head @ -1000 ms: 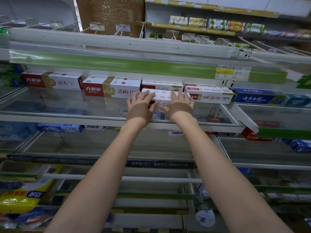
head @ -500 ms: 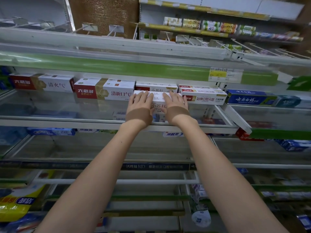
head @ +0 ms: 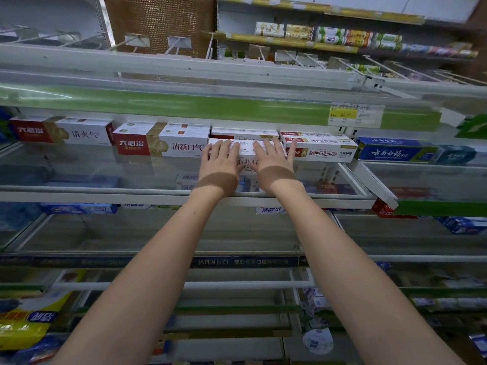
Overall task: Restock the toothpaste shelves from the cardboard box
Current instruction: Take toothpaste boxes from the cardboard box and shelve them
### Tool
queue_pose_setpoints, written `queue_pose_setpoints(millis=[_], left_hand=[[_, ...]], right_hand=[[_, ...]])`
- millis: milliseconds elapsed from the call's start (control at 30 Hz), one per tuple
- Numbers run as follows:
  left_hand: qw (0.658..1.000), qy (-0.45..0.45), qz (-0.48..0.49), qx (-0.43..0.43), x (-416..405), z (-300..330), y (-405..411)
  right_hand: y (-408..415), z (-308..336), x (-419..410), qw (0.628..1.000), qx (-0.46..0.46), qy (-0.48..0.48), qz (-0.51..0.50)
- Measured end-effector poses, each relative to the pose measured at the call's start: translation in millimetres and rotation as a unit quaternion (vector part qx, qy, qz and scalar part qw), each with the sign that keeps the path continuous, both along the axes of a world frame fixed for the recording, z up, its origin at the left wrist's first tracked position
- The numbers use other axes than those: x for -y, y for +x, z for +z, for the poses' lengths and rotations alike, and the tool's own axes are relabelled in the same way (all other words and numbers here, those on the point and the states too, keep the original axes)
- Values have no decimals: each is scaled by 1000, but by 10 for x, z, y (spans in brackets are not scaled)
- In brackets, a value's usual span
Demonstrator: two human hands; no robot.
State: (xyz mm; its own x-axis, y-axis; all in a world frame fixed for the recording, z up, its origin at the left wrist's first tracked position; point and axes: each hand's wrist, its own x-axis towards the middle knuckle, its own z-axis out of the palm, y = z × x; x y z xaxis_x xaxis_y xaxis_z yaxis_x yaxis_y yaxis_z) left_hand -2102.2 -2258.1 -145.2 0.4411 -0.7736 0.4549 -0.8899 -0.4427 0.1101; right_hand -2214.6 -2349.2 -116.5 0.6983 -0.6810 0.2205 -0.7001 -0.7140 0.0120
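As before, both hands flat on white toothpaste box (head: 245, 151) — fingers (head: 222, 148) spread, box barely shifted.

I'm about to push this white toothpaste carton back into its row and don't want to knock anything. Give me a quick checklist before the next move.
1. Both hands on the white carton: left hand and right hand lie flat on it, fingers straight: ok.
2. Slot behind: another white carton already sits there; remaining depth: cannot tell.
3. Left neighbour, red-and-gold carton, close beside: ok.
4. Right neighbour, six-care carton, right fingertips touch it: not ok.
5. Carton square to the shelf edge: ok.
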Motion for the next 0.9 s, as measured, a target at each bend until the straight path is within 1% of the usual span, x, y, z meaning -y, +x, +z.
queue_pose_setpoints(millis=[100,267,567,900], left_hand=[[1000,-1,-5,5,33,-4,38],[1000,-3,0,7,96,4,65],[1000,12,2,18,219,7,173],[1000,8,7,9,321,12,236]], right_hand=[[53,4,65,1000,-4,-10,12],[85,-8,223,999,18,7,43],[170,-43,299,998,40,-9,40],[242,-66,401,997,61,-7,54]])
